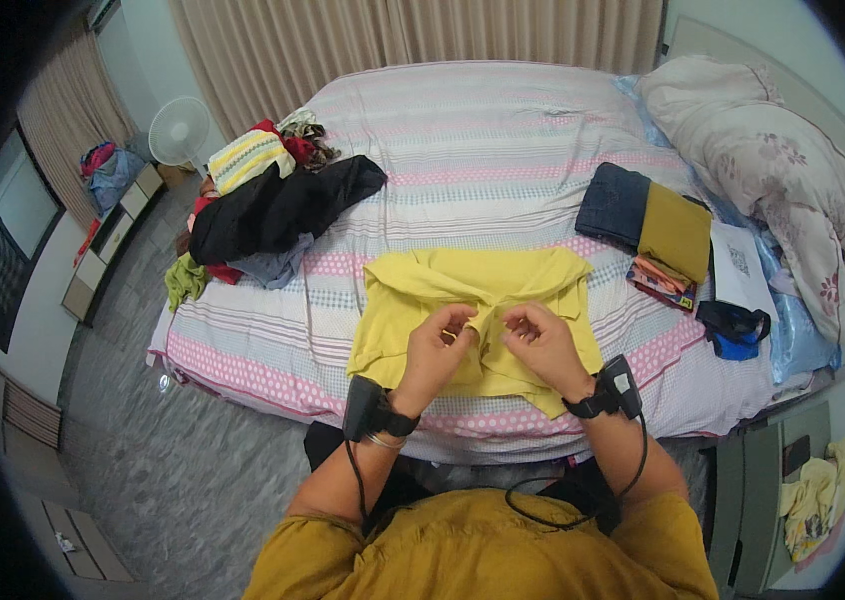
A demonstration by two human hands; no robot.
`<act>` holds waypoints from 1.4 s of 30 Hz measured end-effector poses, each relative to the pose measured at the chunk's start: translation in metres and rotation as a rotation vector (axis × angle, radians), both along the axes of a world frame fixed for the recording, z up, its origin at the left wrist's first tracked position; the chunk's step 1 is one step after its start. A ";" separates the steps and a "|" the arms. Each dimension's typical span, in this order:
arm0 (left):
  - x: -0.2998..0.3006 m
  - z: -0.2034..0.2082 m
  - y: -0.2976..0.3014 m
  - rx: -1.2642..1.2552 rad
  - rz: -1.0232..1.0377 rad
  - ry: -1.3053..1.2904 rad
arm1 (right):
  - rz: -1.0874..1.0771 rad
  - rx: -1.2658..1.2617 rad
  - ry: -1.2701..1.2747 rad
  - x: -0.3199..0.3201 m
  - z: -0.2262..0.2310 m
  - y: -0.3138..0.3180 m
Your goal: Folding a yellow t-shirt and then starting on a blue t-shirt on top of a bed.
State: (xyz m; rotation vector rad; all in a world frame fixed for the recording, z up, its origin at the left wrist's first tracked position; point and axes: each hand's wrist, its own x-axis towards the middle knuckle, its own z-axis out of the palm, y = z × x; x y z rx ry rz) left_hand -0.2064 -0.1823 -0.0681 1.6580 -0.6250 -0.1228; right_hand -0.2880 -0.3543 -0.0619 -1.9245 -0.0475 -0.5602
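Note:
A yellow collared shirt [473,270] lies spread on the near part of the bed, its collar side away from me and its front opening in the middle. My left hand [440,343] is over the left half of the front, thumb and fingers pinched together at the fabric beside the opening. Across the opening, a short gap away, my right hand [541,342] is curled in the same kind of pinch on the cloth. The fingertips are small in the picture, and the exact bit of fabric between them is hard to make out.
The bed [483,130] has a striped, dotted sheet. Left lies a loose clothes heap with black trousers [283,205]. Right are folded dark jeans [613,203], a folded mustard garment [675,230], a white sheet [740,265] and a black-and-blue item [735,330]. Behind them sits a bunched quilt [763,150].

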 end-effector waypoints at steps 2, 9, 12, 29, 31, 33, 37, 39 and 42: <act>-0.005 0.001 -0.004 -0.010 -0.038 -0.077 | 0.029 0.035 0.013 -0.001 0.007 0.008; -0.009 0.001 -0.006 -0.039 -0.039 -0.186 | 0.040 0.066 0.032 0.007 -0.005 0.009; -0.008 -0.008 -0.006 0.006 -0.014 -0.196 | 0.120 0.501 0.066 0.009 -0.001 0.017; 0.012 -0.016 0.014 -0.231 -0.011 0.225 | 0.109 -0.385 0.119 0.017 -0.013 0.000; 0.008 -0.010 0.013 -0.239 -0.016 0.226 | 0.131 -0.106 0.017 0.015 -0.010 -0.008; 0.001 -0.003 0.010 -0.219 -0.005 0.225 | 0.222 0.408 -0.065 0.011 -0.004 -0.007; -0.013 -0.002 -0.002 -0.180 -0.055 0.228 | 0.367 0.414 -0.042 0.005 0.001 -0.004; -0.015 -0.004 -0.004 -0.189 -0.049 0.231 | 0.339 0.414 -0.037 0.002 0.000 -0.006; -0.018 -0.001 -0.001 -0.150 -0.066 0.148 | 0.332 0.400 -0.043 0.002 -0.004 -0.008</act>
